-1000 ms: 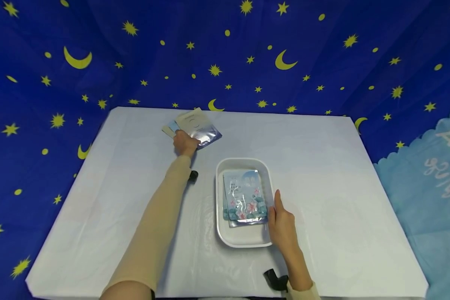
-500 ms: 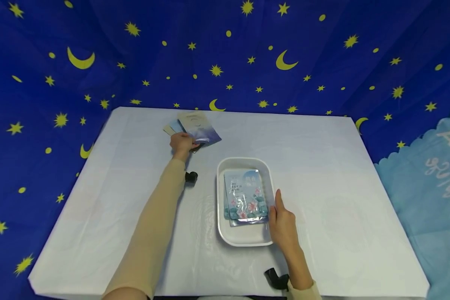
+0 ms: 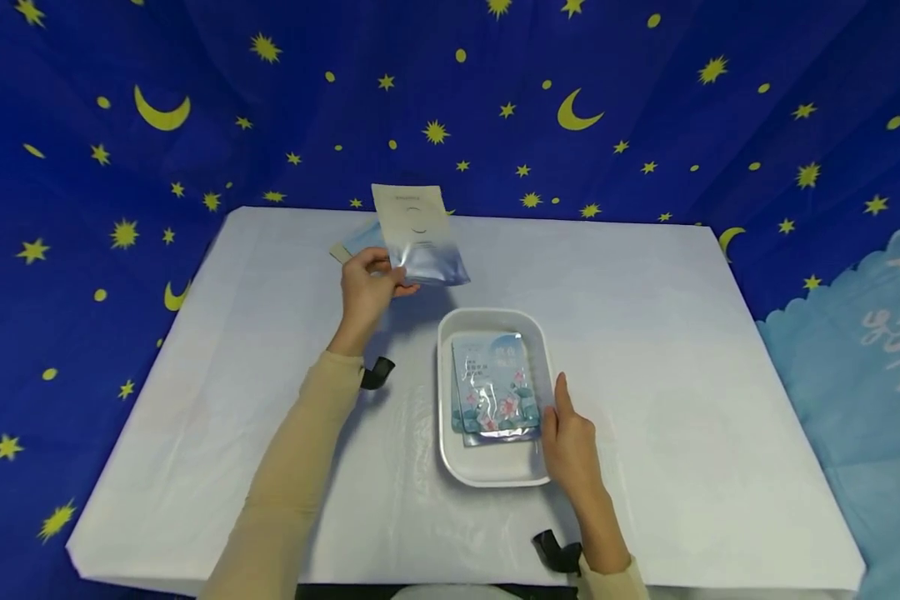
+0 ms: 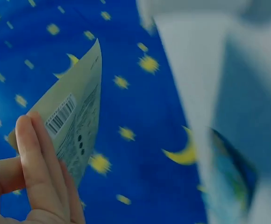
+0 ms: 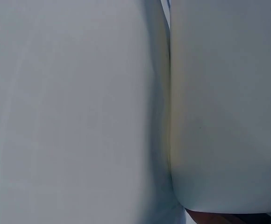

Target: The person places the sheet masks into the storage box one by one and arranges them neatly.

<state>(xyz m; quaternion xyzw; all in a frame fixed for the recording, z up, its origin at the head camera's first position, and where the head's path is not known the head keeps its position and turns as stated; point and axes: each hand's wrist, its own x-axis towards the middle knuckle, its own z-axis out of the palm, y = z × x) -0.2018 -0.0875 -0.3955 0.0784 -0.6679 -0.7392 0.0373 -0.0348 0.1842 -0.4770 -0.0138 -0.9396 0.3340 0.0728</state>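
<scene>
My left hand (image 3: 367, 292) pinches a cream-and-silver-blue sheet mask packet (image 3: 417, 233) by its lower left edge, raised over the far left of the table. The left wrist view shows the packet's back with a barcode (image 4: 60, 114), and the fingers of the left hand (image 4: 39, 172) straight against it. Beneath and behind it lie other flat packets (image 3: 360, 239), partly hidden. A white tray (image 3: 492, 480) holds a small stack of blue floral sheet mask packets (image 3: 495, 383). At its right rim my right hand (image 3: 573, 454) holds on, thumb at the rim, index finger extended outside.
The white-covered table (image 3: 690, 375) extends around the tray. A blue curtain with stars and moons (image 3: 495, 100) hangs behind it, with a light blue cloth (image 3: 862, 350) at the right. Black wrist mounts (image 3: 377, 373) stick out beside both wrists.
My left hand has lifted the cream-and-blue packet off the other packets and brought it slightly right and upward. The right hand and the tray keep their places.
</scene>
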